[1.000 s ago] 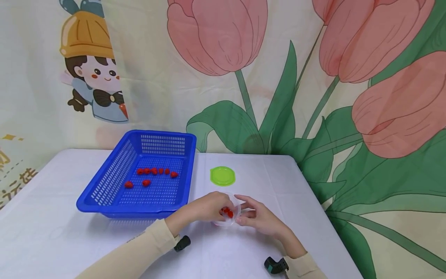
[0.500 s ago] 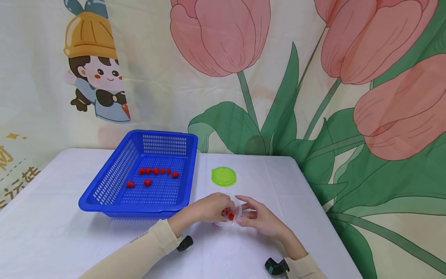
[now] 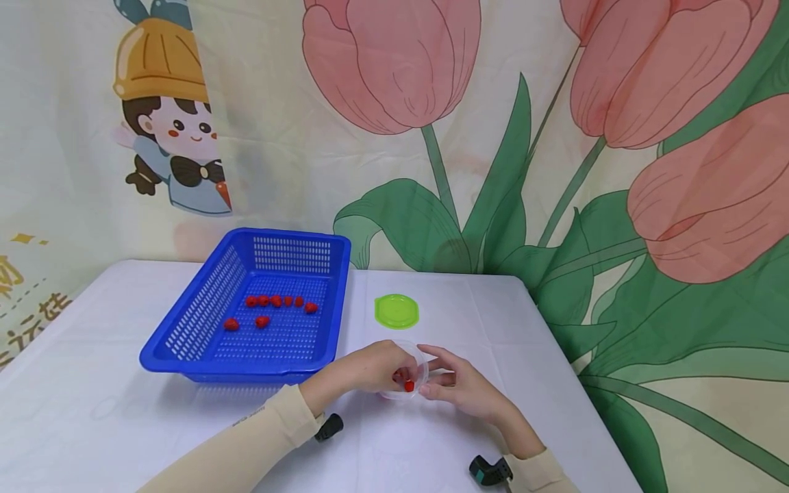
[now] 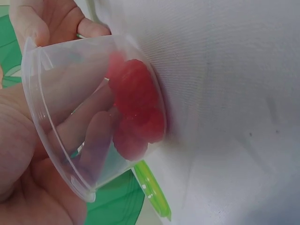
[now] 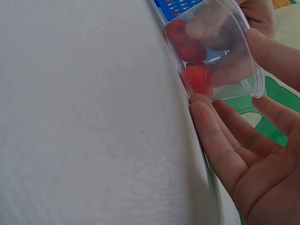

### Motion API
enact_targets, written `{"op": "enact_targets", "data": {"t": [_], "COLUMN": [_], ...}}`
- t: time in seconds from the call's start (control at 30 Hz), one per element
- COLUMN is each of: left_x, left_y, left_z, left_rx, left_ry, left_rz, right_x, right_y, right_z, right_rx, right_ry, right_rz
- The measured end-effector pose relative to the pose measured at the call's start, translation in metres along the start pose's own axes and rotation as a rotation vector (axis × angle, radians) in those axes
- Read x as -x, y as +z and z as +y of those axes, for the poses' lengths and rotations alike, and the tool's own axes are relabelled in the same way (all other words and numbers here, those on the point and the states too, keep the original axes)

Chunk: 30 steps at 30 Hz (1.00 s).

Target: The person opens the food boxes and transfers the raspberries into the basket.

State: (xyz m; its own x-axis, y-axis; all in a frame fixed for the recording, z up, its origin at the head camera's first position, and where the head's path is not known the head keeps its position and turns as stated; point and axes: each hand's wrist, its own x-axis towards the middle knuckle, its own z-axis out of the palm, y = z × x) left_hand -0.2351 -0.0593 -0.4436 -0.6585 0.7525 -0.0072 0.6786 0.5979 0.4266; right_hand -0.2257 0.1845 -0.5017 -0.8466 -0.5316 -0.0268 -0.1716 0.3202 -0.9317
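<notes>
A clear plastic cup (image 3: 422, 364) stands on the white table with several red raspberries (image 4: 136, 89) at its bottom. My left hand (image 3: 382, 366) reaches down inside the cup, its fingers curled among the raspberries. In the right wrist view the left thumb lies against a raspberry (image 5: 177, 31); the exact pinch is partly hidden. From the right side my right hand (image 3: 461, 385) holds the cup, thumb and fingers curved round its outside, with fingertips (image 5: 202, 112) near the base. The right wrist view shows another raspberry (image 5: 197, 77) low in the cup.
A blue perforated basket (image 3: 154, 357) stands to the left, with several raspberries (image 3: 275, 301) on its floor, most in a row. Behind the cup lies a green lid (image 3: 396, 311) on the table (image 3: 487, 308). A printed cloth (image 3: 265, 123) hangs behind the table.
My left fingers shift slightly inside the cup, and the raspberries there change position, fewer of them now showing. My right hand stays at the cup. The head view drifts a little.
</notes>
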Motion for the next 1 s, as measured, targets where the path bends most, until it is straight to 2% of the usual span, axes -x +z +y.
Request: {"op": "enact_targets", "data": {"t": [0.23, 0.7, 0.87, 1.0], "left_x": [-0.002, -0.0028, -0.0041, -0.0048], "left_y": [0.0012, 0.0036, 0.0067, 0.0082], "left_z": [0.0006, 0.0012, -0.0016, -0.0051], "left_rx": [0.027, -0.056, -0.071, -0.035], "left_ry": [0.018, 0.057, 0.052, 0.034], "left_rz": [0.009, 0.049, 0.048, 0.04], "right_x": [0.0006, 0.0004, 0.0005, 0.0009], "right_y": [0.0005, 0.0, -0.0003, 0.0002], "right_z": [-0.0017, -0.0017, -0.0019, -0.0025], "right_rx": [0.003, 0.002, -0.001, -0.004], "right_ry": [0.005, 0.012, 0.007, 0.008], "right_rz": [0.005, 0.006, 0.002, 0.0]}}
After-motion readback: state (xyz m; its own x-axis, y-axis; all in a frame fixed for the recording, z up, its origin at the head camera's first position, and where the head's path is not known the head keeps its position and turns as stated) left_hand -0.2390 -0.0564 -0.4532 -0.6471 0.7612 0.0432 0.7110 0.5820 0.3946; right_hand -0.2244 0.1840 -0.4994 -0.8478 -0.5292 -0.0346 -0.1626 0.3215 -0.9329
